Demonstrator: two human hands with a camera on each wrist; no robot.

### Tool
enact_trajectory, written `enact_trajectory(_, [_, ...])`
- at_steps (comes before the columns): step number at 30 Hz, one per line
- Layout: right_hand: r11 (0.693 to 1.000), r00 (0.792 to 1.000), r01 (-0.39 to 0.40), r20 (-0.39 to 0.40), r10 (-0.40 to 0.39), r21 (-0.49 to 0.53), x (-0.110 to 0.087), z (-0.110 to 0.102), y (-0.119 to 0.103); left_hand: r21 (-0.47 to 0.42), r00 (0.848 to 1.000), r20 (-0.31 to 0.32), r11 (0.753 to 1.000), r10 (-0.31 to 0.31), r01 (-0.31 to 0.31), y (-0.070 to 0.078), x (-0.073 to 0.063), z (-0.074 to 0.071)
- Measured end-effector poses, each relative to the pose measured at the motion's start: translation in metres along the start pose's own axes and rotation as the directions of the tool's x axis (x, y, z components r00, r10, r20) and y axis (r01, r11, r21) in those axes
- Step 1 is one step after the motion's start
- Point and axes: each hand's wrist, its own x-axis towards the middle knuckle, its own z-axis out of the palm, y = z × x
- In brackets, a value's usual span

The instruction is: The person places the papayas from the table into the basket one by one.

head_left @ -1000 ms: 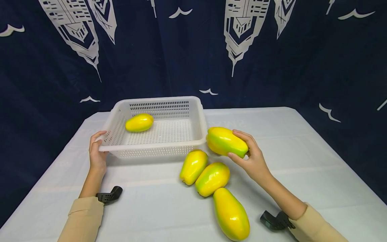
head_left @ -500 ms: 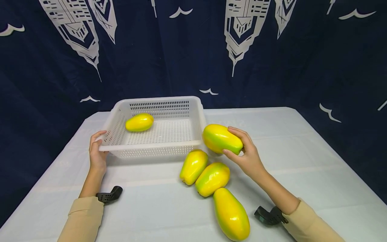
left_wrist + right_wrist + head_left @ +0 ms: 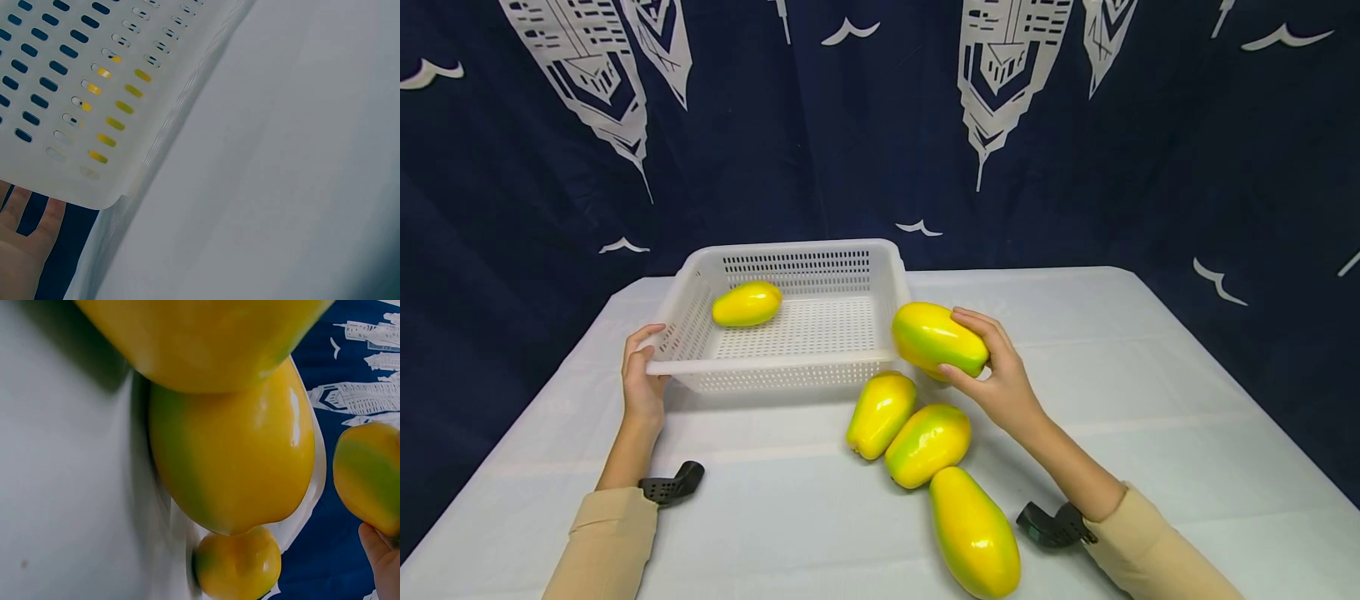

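My left hand [image 3: 643, 379] grips the left front corner of a white perforated plastic basket [image 3: 775, 361]; its fingers [image 3: 50, 222] show beside the basket wall [image 3: 69, 75] in the left wrist view. One yellow papaya [image 3: 747, 304] lies inside the basket at the left. My right hand [image 3: 1003, 383] holds a yellow-green papaya [image 3: 936, 337] at the basket's right front corner, thumb below and fingers over the top. The same held papaya [image 3: 369, 478] appears at the right edge of the right wrist view. Whether it touches the rim I cannot tell.
In front of the basket lie three more papayas: one near its front wall [image 3: 882, 415], one beside that [image 3: 928, 446], and a longer one [image 3: 975, 533] nearest me. A white cloth [image 3: 760, 517] covers the table. A dark blue curtain [image 3: 850, 142] hangs behind.
My right hand has moved left and slightly up with the papaya, bringing it closer to the basket's right side. The left hand, basket and other papayas have stayed put.
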Motion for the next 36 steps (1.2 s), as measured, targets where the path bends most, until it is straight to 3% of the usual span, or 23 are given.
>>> enact_trajectory(17, [0.997, 0.996, -0.069, 0.054, 0.071, -0.042, 0.011, 0.011, -0.006, -0.013, 1.000, -0.003, 1.000, -0.004, 0.003, 0.000, 0.001, 0.001])
enact_trajectory(36, [0.992, 0.992, -0.119, 0.039, 0.120, -0.043, 0.023, 0.020, -0.009, -0.025, 1.000, 0.002, 1.000, 0.000, 0.000, 0.002, 0.000, 0.001])
